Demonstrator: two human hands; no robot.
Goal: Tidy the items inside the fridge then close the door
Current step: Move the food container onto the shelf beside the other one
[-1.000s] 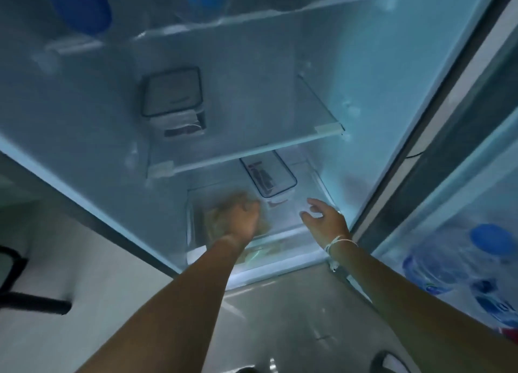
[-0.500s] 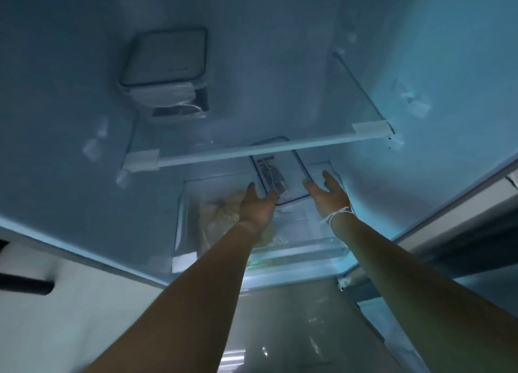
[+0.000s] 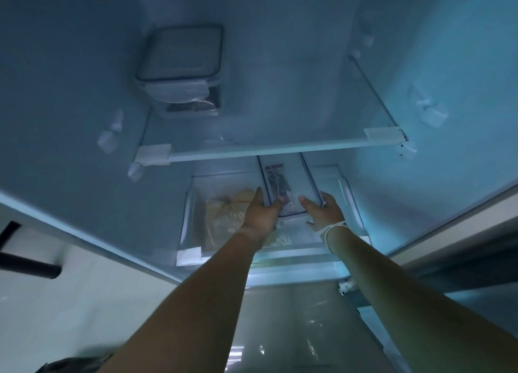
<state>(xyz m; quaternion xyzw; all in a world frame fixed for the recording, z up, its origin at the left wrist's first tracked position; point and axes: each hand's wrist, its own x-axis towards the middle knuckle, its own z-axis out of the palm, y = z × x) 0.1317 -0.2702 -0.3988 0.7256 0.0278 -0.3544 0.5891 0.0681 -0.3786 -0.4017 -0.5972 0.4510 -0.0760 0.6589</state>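
Inside the open fridge, a clear rectangular container with a dark-rimmed lid (image 3: 291, 182) lies on the glass cover above the bottom drawer (image 3: 193, 204). My left hand (image 3: 262, 212) grips its near left corner and my right hand (image 3: 325, 211) grips its near right corner. A pale yellowish bag (image 3: 227, 215) rests in the drawer to the left, partly hidden by my left wrist. A square grey lidded box (image 3: 182, 64) sits on the glass shelf (image 3: 280, 148) above, at its back left.
The fridge's right wall (image 3: 434, 64) and left wall (image 3: 56, 92) close in the space. A dark bar (image 3: 30, 264) juts out at the lower left, outside the fridge. Pale glossy floor (image 3: 280, 330) lies below my arms.
The view has tipped down and closer to the lower fridge. My left hand left the yellowish bag, and both hands moved inward onto the clear container's near corners.
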